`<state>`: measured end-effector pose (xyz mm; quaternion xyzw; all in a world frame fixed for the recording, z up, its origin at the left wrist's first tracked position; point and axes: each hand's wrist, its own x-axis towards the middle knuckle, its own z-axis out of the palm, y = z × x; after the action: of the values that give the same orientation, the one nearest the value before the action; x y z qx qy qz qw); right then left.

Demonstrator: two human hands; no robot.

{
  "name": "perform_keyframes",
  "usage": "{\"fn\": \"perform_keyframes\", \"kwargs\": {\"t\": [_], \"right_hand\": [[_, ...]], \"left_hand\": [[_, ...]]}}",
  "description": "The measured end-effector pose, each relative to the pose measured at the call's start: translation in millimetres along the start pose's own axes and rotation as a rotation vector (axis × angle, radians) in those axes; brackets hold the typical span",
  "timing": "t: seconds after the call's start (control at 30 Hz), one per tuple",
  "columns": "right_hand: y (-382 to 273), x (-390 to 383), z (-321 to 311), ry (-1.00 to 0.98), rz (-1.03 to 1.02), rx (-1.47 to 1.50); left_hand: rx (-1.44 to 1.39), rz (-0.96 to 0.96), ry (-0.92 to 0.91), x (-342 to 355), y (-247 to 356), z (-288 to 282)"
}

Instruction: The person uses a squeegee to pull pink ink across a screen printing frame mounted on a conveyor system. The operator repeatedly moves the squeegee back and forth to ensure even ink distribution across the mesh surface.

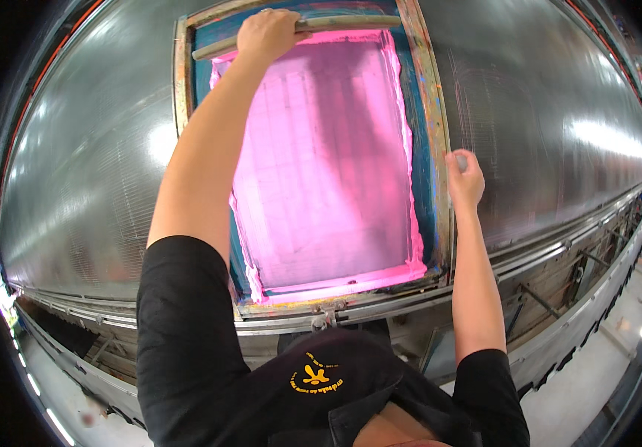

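Observation:
A printing screen with a wooden frame (431, 112), blue mesh border and pink ink (324, 171) over its middle lies before me. My left hand (267, 31) is closed on a long squeegee (350, 24) lying across the screen's far end, above the thick upper band of ink. My right hand (465, 179) is beside the frame's right edge with its fingers curled; whether it holds that edge or only touches it I cannot tell. Pink ink also lines both sides and the near end of the screen.
A long metallic print table (552, 179) extends to both sides of the screen, with faint pink marks at the right. A metal rail (529, 253) runs along its near edge, above a lower wooden and metal structure (97, 346). Small lights show at both far sides.

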<state>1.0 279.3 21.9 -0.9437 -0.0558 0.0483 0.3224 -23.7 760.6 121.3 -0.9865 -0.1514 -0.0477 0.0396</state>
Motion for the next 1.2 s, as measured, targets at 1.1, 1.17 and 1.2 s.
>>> {"fn": "perform_keyframes", "kwargs": {"t": [1.1,1.17,1.2], "right_hand": [[26,24,2,-0.233,-0.148,0.187],[30,22,-8,-0.275,-0.136,0.214],[34,25,-11,-0.344,-0.105,0.343]], "left_hand": [[-0.230,-0.023,-0.110,-492,266,-78],[-0.233,-0.021,-0.110,-493,269,-79],[-0.230,-0.011,-0.114,-489,266,-80]]}}
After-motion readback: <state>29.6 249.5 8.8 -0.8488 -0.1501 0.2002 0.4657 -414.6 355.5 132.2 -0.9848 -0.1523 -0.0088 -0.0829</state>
